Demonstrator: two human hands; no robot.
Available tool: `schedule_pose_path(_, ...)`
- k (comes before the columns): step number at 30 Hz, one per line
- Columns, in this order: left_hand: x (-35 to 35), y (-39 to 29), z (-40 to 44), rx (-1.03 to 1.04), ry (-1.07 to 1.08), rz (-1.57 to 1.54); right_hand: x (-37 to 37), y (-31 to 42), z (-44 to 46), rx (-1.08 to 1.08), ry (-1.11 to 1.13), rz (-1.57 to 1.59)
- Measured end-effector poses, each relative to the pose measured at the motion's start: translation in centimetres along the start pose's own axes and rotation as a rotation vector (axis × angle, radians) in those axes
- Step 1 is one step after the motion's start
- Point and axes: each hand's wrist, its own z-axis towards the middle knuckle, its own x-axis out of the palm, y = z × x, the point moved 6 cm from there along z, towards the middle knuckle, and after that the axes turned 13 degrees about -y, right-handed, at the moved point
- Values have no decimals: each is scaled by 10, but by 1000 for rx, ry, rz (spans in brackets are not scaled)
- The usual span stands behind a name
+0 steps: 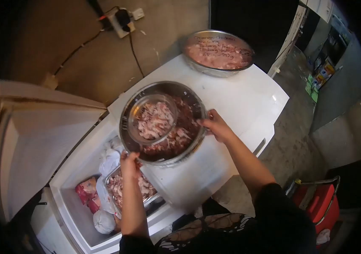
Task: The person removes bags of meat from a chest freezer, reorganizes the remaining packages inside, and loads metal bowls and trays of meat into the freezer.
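Observation:
A large metal bowl point(193, 146) of chopped meat is held between my two hands above the white freezer top. My left hand point(129, 164) grips its lower left rim, fingers closed on it. At the right rim, my right hand point(217, 126) is closed with the thumb over the edge. Inside the large bowl, at its left side, sits a smaller round bowl point(155, 120) of pale meat pieces. Below my left hand, a metal tray point(148, 186) of meat lies in the open freezer compartment.
Another metal bowl point(219, 53) of meat, with writing across its cover, stands at the freezer's far end. The raised lid point(49, 139) is at the left. Wrapped packages point(104, 221) lie inside the freezer point(72, 211). A red container point(322, 203) stands on the floor at right.

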Motion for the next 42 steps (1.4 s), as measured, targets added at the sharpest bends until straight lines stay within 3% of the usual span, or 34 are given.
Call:
schedule_pose_path(2,4,18,18,59,42,-31,-19,3,20,-16,63,-51)
schedule_pose_path(4,-3,43,18,35,21,-89,-44,-17,63,-7,-60,226)
schedule_pose_path(6,-14,62,10,-19,-52,-183,-71,-50,142,50,-255,493)
schedule_pose_path(7,-16,80,-3,-170,-50,-107,-87,-23,129,-79,-543,482)
schedule_pose_path(9,8,94,-45,-370,120,-144,-110,1,153,-174,-626,556)
schedule_pose_path(12,25,101,-40,-203,352,-238,-129,13,177,-162,-757,547)
schedule_pose_path(15,32,92,-43,-269,327,-383,-132,16,175,-199,-673,573)
schedule_pose_path(20,36,86,-43,-288,317,-420,-161,2,154,-144,-786,518)
schedule_pose_path(26,30,96,-48,-119,411,-514,-232,-37,70,-213,-701,467)
schedule_pose_path(30,10,166,-81,-347,163,-130,-293,-56,-4,-168,-620,261)
schedule_pose_path(31,14,182,-85,-359,298,77,-304,-61,-24,-164,-602,196)
schedule_pose_path(34,49,190,-101,-208,524,305,-328,-79,-79,-175,-615,149)
schedule_pose_path(39,132,160,-106,33,636,484,-352,-96,-162,-79,-639,-72)
schedule_pose_path(41,153,172,-99,231,708,552,-365,-113,-176,-92,-607,-82)
schedule_pose_path(42,166,183,-98,624,757,386,-374,-125,-180,-119,-559,-59)
